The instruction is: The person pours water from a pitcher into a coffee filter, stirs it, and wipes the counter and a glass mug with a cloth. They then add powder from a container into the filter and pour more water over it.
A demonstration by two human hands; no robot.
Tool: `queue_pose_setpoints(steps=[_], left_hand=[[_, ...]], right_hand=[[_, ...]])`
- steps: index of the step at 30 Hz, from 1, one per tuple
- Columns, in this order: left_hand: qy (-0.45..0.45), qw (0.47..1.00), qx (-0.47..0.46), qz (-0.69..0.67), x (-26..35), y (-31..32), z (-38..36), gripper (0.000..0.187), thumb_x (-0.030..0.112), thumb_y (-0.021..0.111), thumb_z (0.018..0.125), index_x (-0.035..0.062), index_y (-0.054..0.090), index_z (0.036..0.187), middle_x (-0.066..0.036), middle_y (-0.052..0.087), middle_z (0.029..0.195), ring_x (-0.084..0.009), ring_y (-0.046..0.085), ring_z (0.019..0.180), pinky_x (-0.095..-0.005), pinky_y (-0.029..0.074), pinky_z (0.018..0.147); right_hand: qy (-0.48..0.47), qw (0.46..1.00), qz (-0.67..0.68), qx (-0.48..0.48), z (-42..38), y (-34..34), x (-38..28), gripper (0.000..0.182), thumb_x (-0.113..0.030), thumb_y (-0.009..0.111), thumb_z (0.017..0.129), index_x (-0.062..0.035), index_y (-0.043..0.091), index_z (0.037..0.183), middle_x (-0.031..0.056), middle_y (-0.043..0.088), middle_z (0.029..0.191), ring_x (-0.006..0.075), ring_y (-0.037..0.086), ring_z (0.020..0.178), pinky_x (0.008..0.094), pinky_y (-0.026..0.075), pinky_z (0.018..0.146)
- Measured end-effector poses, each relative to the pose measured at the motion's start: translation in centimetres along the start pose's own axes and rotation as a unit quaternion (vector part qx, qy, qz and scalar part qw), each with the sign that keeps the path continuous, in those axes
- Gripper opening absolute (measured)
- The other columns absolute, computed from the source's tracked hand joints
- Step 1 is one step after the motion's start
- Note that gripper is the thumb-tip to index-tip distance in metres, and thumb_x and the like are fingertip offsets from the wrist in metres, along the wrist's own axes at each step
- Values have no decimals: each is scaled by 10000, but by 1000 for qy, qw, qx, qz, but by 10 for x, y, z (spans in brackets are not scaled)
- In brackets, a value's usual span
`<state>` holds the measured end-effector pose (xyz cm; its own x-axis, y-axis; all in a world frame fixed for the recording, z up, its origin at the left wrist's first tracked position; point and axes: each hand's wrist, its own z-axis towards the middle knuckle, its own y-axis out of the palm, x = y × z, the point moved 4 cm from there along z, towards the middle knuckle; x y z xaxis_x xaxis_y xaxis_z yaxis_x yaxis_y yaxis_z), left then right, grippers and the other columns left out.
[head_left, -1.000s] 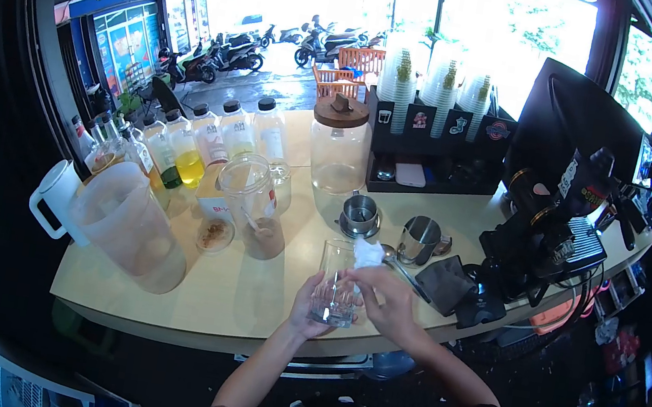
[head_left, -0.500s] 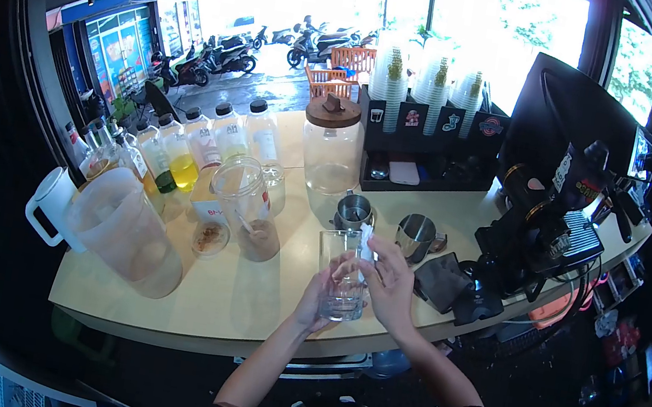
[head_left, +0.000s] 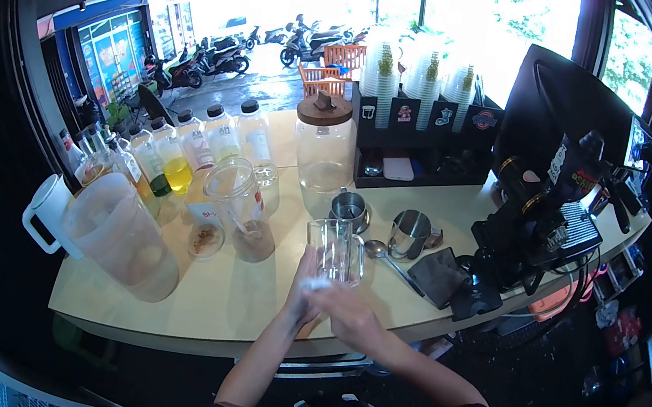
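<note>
My left hand [head_left: 299,288] holds a clear glass mug [head_left: 332,248] from its left side and low down, above the front part of the counter. The mug's handle points to the right. My right hand [head_left: 351,315] is at the mug's lower end, closed on a white tissue [head_left: 317,285], and is slightly blurred. Behind the mug stand a small metal pitcher [head_left: 350,209] and a larger metal cup [head_left: 409,234]. A spoon [head_left: 393,262] lies on the counter right of the mug, beside a dark folded cloth [head_left: 440,276].
On the counter [head_left: 100,306] stand a large plastic pitcher [head_left: 119,232], an open glass jar [head_left: 254,235], a row of bottles [head_left: 177,169] and a lidded jar [head_left: 324,157]. A cup rack [head_left: 425,163] is behind; an espresso machine [head_left: 551,220] stands right.
My right hand has moved down and left with the tissue, from the mug's upper side to its lower end. The mug has risen and turned, its handle now showing. The spoon has come into sight.
</note>
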<state>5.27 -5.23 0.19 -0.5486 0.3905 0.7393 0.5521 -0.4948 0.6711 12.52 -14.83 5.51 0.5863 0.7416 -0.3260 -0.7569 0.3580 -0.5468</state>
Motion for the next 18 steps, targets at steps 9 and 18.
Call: queue_pose_setpoints(steps=[9, 18], left_hand=[[54, 995, -79, -23, -2, 11, -5, 659, 452, 579, 887, 74, 315, 1358, -94, 455, 1278, -208, 515, 1147, -324, 507, 885], [146, 933, -27, 327, 13, -4, -11, 810, 237, 808, 688, 54, 368, 1343, -81, 503, 1223, -179, 558, 1054, -319, 480, 872]], right_hand=[[261, 908, 232, 233, 22, -9, 47, 356, 70, 456, 907, 22, 536, 1250, 109, 622, 1133, 154, 581, 1033, 286, 482, 862], [328, 874, 338, 117, -22, -10, 101, 288, 75, 530, 880, 56, 571, 1164, 94, 635, 1052, 133, 606, 958, 256, 483, 865]])
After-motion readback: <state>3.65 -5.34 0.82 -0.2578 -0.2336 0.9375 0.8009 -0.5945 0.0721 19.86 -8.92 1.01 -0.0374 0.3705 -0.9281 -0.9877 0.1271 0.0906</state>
